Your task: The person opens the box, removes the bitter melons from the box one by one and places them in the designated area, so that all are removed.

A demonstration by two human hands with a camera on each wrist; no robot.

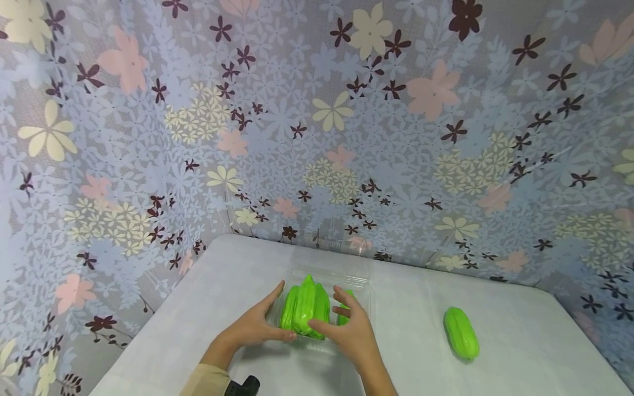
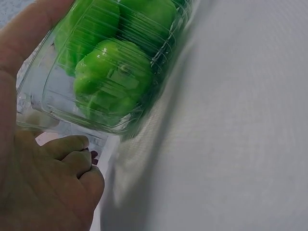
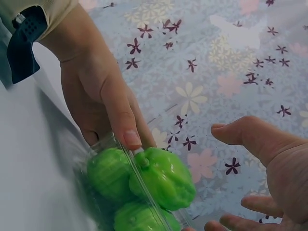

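A clear plastic clamshell container [image 1: 367, 301] stands on the white table with its lid raised at the back. Several glossy bright green ridged fruits [image 1: 305, 308] lie in it, bunched to the left. One more green fruit [image 1: 343, 318] sits at its right side, partly covered by fingers. My left hand [image 1: 252, 325] grips the container's left wall, thumb at the front; the right wrist view has that thumb against the rim. My right hand [image 1: 355, 336] hovers over the right part with fingers spread, holding nothing. In the right wrist view it stands apart from the fruits [image 3: 163, 178].
A single green ridged fruit [image 1: 462, 333] lies on the white table [image 1: 406, 330] to the right. Flower-patterned curtain [image 1: 317, 137] hangs behind the table's back edge and along both sides. A dark watch [image 1: 242, 386] is on my left wrist.
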